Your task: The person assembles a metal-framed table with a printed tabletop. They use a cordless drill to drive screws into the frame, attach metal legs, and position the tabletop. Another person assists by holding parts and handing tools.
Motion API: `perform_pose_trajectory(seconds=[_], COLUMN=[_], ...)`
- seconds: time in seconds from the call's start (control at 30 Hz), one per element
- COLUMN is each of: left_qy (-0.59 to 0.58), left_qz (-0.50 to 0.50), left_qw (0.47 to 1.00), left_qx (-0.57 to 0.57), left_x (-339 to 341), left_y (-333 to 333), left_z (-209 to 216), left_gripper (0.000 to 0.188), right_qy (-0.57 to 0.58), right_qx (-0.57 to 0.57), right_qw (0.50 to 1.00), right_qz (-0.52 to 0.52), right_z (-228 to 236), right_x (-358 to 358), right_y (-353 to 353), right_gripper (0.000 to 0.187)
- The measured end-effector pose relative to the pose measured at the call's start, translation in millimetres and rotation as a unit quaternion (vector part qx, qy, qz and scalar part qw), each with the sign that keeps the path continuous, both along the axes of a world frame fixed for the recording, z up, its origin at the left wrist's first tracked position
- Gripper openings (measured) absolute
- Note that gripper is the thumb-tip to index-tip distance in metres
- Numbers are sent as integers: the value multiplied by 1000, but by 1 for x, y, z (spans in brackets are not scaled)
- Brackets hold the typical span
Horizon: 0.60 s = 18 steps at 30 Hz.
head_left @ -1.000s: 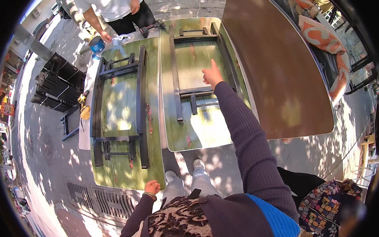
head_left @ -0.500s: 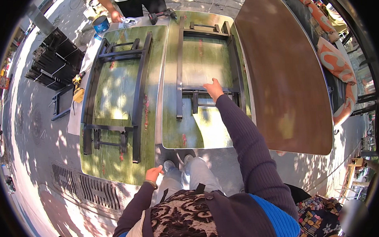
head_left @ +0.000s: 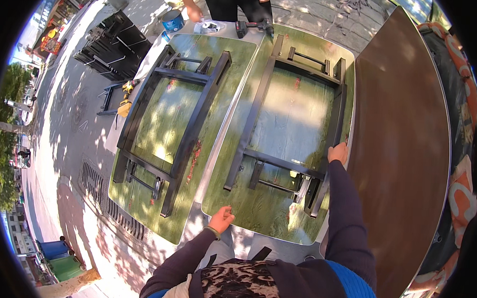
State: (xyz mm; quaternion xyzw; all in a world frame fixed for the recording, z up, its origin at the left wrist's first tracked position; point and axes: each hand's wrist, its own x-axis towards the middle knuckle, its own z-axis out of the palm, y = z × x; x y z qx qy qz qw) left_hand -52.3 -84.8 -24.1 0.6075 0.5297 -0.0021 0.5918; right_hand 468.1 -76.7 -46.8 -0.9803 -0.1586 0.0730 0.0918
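My right hand (head_left: 338,153) is closed at the right edge of the right-hand tabletop (head_left: 221,201), close beside a rail of the black folding leg frame (head_left: 288,161) lying on it. The board is green and wood-patterned with a pale rim. At its near left corner my left hand (head_left: 221,219) hovers with curled fingers; whether anything small is in them I cannot make out. A second green tabletop (head_left: 195,174) lies alongside on the left, bearing another black leg frame (head_left: 197,126).
A large brown board (head_left: 398,154) leans at the right. A cordless drill (head_left: 253,28) lies at the far edge, near a co-worker's hand (head_left: 195,13) and a blue can (head_left: 172,21). Stacked black frames (head_left: 113,46) stand left, with a yellow drill (head_left: 125,105) nearer.
My right hand has gone from the frame's crossbar to the tabletop's right edge. My left hand has come up to the near edge. The view has turned, and the right-hand board looks closer.
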Motion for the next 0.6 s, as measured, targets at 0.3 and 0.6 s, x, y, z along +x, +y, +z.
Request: perform_pose_trajectory(seconds=[0.3, 0.6], left_qy=[12, -71], left_qz=[62, -12], left_qw=[997, 984], left_qx=[44, 165], left_x=[26, 147], left_y=[19, 144], left_z=[20, 61], left_gripper=[38, 34], right_qy=[156, 140], right_qx=[52, 262], right_qw=[986, 943], right_qz=[3, -153], right_z=[-42, -32], right_x=[67, 79], right_y=[16, -4], right_gripper=[35, 30])
